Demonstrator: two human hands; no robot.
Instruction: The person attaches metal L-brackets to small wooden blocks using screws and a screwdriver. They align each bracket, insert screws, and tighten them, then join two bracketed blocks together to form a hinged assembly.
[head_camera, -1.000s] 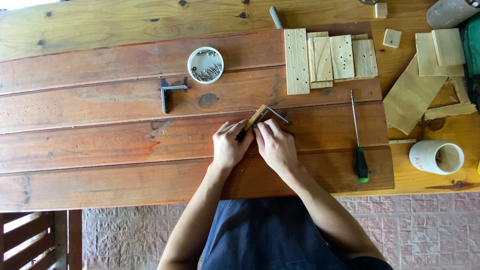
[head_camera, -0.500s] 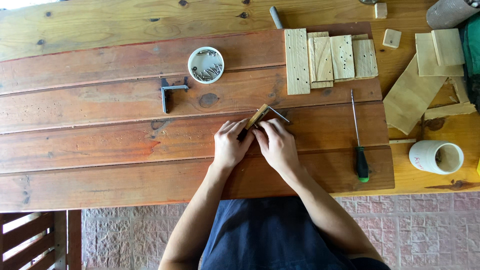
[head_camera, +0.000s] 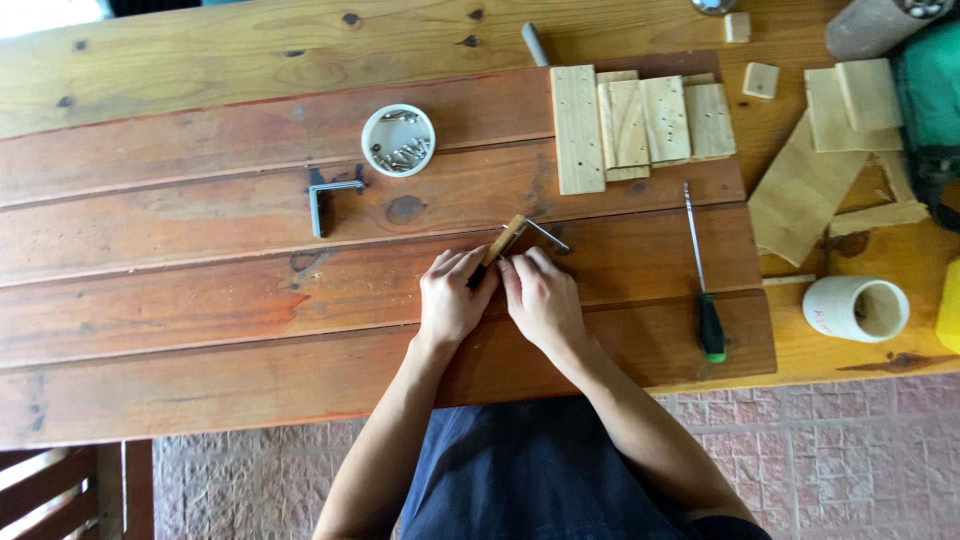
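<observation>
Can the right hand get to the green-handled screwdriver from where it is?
Probably yes. The screwdriver lies to the side of the right hand with bare table between them, but that hand is busy on the small wood piece.

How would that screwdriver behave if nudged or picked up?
The screwdriver lies flat on the table, clear of both hands, so a sideways nudge would probably roll it on its round shaft. Its thin metal shaft looks stiff, unlikely to flex. The dark green handle is the bulkier end, so it would likely feel handle-heavy if gripped mid-shaft.

Dark blue apron (bare forearms)
</observation>
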